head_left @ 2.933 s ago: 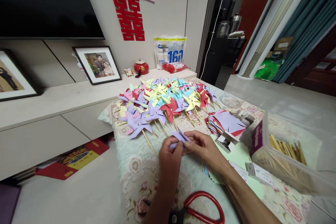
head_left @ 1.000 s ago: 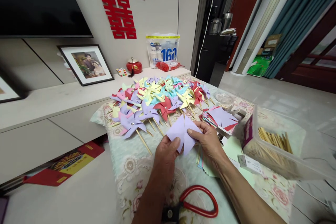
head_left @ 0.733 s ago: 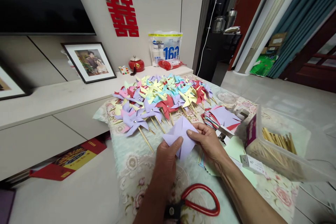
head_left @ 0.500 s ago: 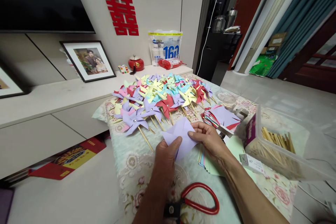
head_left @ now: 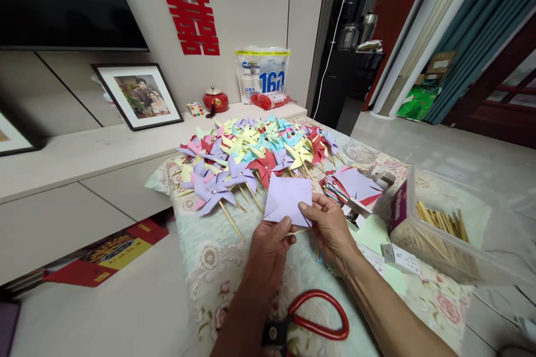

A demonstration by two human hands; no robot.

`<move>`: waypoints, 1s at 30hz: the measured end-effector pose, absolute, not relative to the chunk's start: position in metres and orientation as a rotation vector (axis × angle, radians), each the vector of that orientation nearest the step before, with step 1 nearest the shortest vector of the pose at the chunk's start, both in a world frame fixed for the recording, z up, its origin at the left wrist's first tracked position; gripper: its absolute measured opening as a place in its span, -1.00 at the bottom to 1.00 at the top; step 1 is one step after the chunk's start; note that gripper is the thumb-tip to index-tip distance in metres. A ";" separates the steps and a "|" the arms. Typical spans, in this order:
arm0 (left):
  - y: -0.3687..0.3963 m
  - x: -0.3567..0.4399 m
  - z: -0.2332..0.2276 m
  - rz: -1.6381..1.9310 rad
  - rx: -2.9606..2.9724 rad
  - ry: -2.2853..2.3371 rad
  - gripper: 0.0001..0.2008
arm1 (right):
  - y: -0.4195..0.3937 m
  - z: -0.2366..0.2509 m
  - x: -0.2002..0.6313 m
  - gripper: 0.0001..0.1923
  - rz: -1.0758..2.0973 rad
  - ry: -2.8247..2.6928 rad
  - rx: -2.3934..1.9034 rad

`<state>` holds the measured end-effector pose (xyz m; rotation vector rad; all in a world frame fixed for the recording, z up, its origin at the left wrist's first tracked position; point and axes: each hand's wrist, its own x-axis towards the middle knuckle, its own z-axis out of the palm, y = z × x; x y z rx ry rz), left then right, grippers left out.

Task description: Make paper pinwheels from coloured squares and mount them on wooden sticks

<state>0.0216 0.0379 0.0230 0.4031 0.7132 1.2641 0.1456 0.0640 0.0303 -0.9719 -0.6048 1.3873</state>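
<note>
The lilac paper square (head_left: 288,199) is mid-view, pinched between left hand (head_left: 273,245) and right hand (head_left: 329,224); pressing thumbs could crease the thin, flat sheet. At eleven o'clock, curled paper pinwheels (head_left: 251,150) on round wooden sticks could crumple if knocked. Smooth red-handled scissors (head_left: 310,326) lie at six o'clock.

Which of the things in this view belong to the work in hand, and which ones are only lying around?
Likely part of the work:
purple sheet, held by left hand and right hand
pinwheels
paper pile
sticks
scissors

Likely just lying around:
framed photo
red pot
cube
plastic bag
</note>
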 end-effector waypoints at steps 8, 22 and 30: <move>0.045 0.021 0.015 1.348 0.348 0.691 -0.66 | 0.059 0.040 0.140 -0.65 1.525 -0.611 -0.948; 0.044 0.026 0.025 1.442 0.369 0.751 -0.68 | 0.055 0.036 0.136 -0.61 1.509 -0.769 -1.024; 0.041 0.026 0.029 1.480 0.384 0.922 -0.80 | 0.056 0.032 0.139 -0.59 1.389 -0.929 -1.041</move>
